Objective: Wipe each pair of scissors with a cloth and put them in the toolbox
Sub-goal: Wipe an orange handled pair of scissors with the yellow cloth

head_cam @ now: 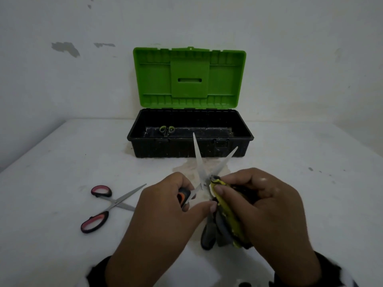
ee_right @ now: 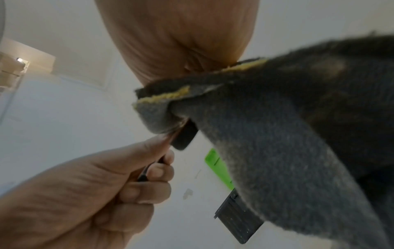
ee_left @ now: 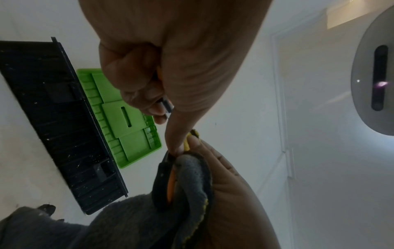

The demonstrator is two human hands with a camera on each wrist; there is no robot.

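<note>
Two hands are held together in front of the toolbox [head_cam: 190, 139]; orange-handled scissors [head_cam: 199, 162], blades spread, are gripped by the left hand [head_cam: 165, 206]; a grey-yellow cloth [head_cam: 226, 216] is pinched against them by the right hand [head_cam: 265, 206]; pink-handled scissors [head_cam: 112, 204] are left on the tabletop [head_cam: 62, 162]; green-handled scissors [head_cam: 166, 130] are seen inside the toolbox.

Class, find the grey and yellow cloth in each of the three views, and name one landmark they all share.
Head: cloth at lower centre, gripped by the right hand.
Left wrist: cloth at bottom centre, wrapped round a scissor handle.
Right wrist: cloth fills the right side.
Shared landmark: the toolbox's green lid.
</note>
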